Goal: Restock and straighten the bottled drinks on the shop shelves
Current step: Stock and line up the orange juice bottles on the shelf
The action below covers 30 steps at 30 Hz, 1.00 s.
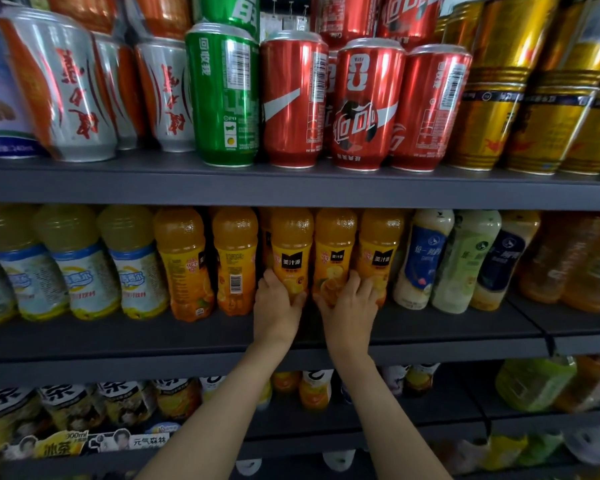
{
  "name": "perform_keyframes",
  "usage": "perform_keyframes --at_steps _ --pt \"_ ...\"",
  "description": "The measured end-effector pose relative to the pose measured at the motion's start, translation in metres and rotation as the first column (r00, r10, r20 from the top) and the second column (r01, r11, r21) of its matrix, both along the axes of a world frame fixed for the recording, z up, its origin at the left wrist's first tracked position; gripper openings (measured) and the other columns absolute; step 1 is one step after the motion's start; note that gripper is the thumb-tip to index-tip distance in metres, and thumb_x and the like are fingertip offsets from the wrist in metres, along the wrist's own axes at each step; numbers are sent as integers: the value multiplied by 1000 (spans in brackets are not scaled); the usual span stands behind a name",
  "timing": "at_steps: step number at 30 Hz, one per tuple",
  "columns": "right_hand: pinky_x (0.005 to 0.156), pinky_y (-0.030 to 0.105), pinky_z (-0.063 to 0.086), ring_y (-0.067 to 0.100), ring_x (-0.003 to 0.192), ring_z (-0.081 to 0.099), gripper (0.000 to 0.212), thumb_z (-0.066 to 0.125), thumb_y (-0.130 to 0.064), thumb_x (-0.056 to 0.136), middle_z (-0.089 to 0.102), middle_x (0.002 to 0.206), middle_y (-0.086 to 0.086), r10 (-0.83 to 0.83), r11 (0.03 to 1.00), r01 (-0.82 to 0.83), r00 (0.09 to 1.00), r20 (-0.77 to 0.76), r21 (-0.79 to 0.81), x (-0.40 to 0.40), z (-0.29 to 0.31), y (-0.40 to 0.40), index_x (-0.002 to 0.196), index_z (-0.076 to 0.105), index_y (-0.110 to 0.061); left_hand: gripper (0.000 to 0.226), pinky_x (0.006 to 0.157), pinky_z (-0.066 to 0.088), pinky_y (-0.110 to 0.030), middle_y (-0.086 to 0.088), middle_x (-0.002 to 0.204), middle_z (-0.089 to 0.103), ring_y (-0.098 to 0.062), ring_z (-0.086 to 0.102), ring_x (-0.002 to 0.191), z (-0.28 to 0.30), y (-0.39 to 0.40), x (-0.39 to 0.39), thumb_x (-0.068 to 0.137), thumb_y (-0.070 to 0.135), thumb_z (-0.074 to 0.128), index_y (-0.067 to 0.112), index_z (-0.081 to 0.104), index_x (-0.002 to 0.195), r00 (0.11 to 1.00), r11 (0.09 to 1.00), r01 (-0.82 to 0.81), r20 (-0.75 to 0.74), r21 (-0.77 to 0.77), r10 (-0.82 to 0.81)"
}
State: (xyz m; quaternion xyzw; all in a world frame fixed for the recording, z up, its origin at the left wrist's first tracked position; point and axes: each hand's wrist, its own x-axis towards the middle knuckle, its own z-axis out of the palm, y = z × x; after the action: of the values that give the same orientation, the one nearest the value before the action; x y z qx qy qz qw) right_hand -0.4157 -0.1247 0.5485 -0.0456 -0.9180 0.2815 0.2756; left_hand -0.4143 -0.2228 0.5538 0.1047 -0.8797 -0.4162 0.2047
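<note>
Gripping two orange juice bottles low on the middle shelf, left hand round one, right hand round its neighbour, turn both labels forward and level with the row.

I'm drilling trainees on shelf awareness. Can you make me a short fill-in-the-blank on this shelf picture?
1. The left hand and right hand each grip a bottle of ____ juice.
2. Those bottles stand on the ____ shelf.
3. The single green can stands directly left of the ____ cans.

Missing words: orange; middle; red
</note>
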Motion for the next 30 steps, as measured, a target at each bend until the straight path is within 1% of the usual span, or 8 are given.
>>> perform_keyframes --at_steps 5,9,12,15,18,23,26,30 --pt "91 47 41 39 116 44 55 66 -17 83 45 123 21 -32 999 32 999 21 -16 -4 -2 -7 130 43 1 59 98 41 -38 -13 128 47 -29 46 120 0 -8 9 85 19 64 6 33 132 1000 1000 2 -1 -12 -2" --pt "94 45 38 37 121 40 54 63 -17 85 42 127 20 -15 998 17 999 37 -54 -5 1 -8 131 40 -1 55 93 41 -33 -10 125 49 -27 48 117 5 -12 16 84 21 65 8 35 129 999 999 34 -4 -5 -34" --pt "83 44 45 37 109 49 47 69 -14 81 49 117 21 -9 989 -11 991 -137 -148 3 -3 -10 120 49 0 53 87 37 -24 -4 122 52 -22 50 115 7 -19 34 83 24 66 13 37 125 996 996 90 -16 -26 -91" --pt "79 36 48 26 95 53 24 67 -9 83 55 102 14 180 967 -230 918 -352 -106 15 -9 -22 104 57 -2 58 90 41 -28 -1 125 54 -21 52 115 6 -39 60 83 29 66 18 35 130 992 990 127 -14 -65 -129" --pt "90 31 46 25 106 53 30 61 -15 89 56 112 12 375 900 -404 909 -182 -165 6 0 -39 115 56 -2 61 89 43 -33 -4 125 55 -24 52 115 6 -65 77 82 30 68 15 36 132 996 991 89 4 -99 -89" --pt "100 27 36 26 125 43 66 67 -22 84 44 135 16 375 887 -347 926 38 -305 -38 26 -68 136 33 1 62 99 41 -40 -6 134 50 -26 48 123 10 -101 83 84 33 65 12 35 134 994 988 94 61 -125 -87" --pt "97 35 40 31 122 46 65 66 -17 84 44 133 18 351 897 -292 927 132 -331 -54 27 -83 135 30 -1 63 101 40 -41 -4 136 48 -24 46 124 9 -108 81 84 34 65 16 33 134 992 984 124 55 -131 -117" --pt "96 38 42 33 119 48 53 62 -8 85 47 129 19 295 908 -242 949 110 -342 -57 23 -91 130 35 -1 67 102 39 -40 -2 139 45 -22 45 126 7 -113 80 84 35 65 20 28 138 987 979 159 41 -130 -155"
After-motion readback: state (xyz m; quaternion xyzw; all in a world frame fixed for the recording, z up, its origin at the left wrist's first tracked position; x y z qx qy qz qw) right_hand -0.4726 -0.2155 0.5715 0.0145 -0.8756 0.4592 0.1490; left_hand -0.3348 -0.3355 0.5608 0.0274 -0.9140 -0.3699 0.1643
